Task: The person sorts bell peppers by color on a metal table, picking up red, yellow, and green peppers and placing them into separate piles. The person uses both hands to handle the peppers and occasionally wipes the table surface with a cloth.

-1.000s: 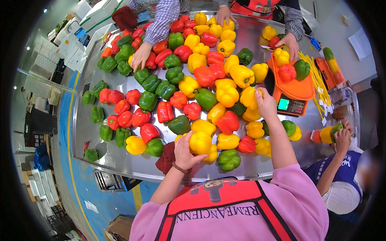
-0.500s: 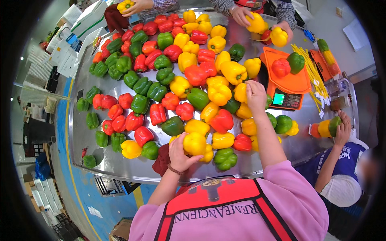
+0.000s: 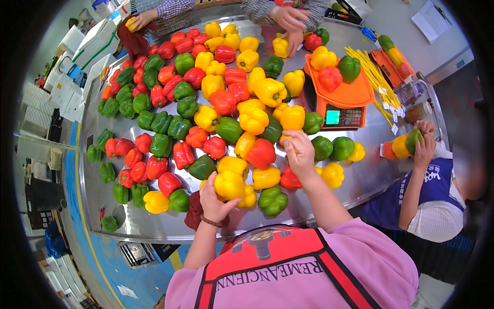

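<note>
Near the front edge of the metal table, my left hand [image 3: 216, 202] is closed around the side of a yellow bell pepper [image 3: 229, 184], thumb apart. Another yellow pepper [image 3: 247, 197] touches it. My right hand [image 3: 300, 150] is bent in a pinch above the table, right of a red pepper [image 3: 261, 154]; what lies in its fingers, if anything, is hidden. Close to it are a yellow pepper [image 3: 292, 118] and a green one [image 3: 322, 148]. A dark red cloth [image 3: 194, 212] lies beside my left wrist.
Red, green and yellow peppers cover much of the table [image 3: 154, 222]. An orange scale [image 3: 343, 97] bears several peppers beside yellow strips [image 3: 368, 72]. At right a person's hands [image 3: 425, 141] hold a three-pepper pack [image 3: 400, 146]. Across the table are other people's hands [image 3: 290, 23].
My right hand has come nearer to me, while the left stays on the yellow pepper. A yellow pepper now sits on the scale. The whole view has shifted.
</note>
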Tool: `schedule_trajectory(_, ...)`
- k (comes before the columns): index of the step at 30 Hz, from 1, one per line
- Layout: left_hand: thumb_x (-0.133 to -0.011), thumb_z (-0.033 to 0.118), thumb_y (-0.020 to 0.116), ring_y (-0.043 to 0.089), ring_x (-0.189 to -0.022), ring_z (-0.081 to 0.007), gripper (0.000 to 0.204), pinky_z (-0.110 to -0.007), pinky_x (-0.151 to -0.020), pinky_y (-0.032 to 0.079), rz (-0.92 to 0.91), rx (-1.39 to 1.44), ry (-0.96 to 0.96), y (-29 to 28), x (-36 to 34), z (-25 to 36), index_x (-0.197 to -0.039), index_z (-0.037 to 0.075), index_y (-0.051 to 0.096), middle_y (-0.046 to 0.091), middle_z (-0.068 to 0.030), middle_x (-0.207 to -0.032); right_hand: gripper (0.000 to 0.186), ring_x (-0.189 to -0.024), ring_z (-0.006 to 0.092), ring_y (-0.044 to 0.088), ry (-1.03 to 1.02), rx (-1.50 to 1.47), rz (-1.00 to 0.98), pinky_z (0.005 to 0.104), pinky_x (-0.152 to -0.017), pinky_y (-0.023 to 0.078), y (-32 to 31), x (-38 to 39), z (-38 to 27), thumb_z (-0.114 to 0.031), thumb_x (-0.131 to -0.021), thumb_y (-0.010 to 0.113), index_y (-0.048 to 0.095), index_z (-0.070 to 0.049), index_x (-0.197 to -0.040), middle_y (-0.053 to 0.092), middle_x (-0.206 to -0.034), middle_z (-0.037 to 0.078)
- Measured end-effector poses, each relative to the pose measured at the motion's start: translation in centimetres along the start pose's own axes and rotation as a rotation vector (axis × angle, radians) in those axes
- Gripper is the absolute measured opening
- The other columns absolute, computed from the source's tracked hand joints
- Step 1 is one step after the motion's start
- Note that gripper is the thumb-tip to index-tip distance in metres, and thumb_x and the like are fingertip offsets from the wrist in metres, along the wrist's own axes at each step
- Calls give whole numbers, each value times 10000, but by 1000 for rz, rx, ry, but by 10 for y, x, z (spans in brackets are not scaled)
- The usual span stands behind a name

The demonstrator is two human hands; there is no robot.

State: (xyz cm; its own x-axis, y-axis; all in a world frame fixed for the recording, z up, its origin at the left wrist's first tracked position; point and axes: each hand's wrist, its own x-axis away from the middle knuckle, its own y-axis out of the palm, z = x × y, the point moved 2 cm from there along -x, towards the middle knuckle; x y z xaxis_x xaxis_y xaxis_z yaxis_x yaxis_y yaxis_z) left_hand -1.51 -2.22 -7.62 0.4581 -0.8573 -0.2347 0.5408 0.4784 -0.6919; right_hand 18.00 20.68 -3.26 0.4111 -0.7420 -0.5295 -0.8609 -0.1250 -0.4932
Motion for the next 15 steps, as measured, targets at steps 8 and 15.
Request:
schedule_trajectory(8,-546,422,882,531,-1109,-363,1062,-463,-990,391,-20,35,-38,2,2,-3,-1405,54,377,560,-153,-1220,226,-965,330,629,65,-138,-117,380,-864,490,-12,44,-17,78,-785,553,649,-18,-966,670,-1048,146)
schedule_trajectory(15,-550,329,887,553,-1083,-362,1051,-442,-962,437,-20,54,-51,3,0,0,-1422,67,361,566,-182,-1191,176,-876,312,648,101,-192,-202,376,-789,517,-16,65,-25,26,-800,562,652,-43,-934,683,-947,120)
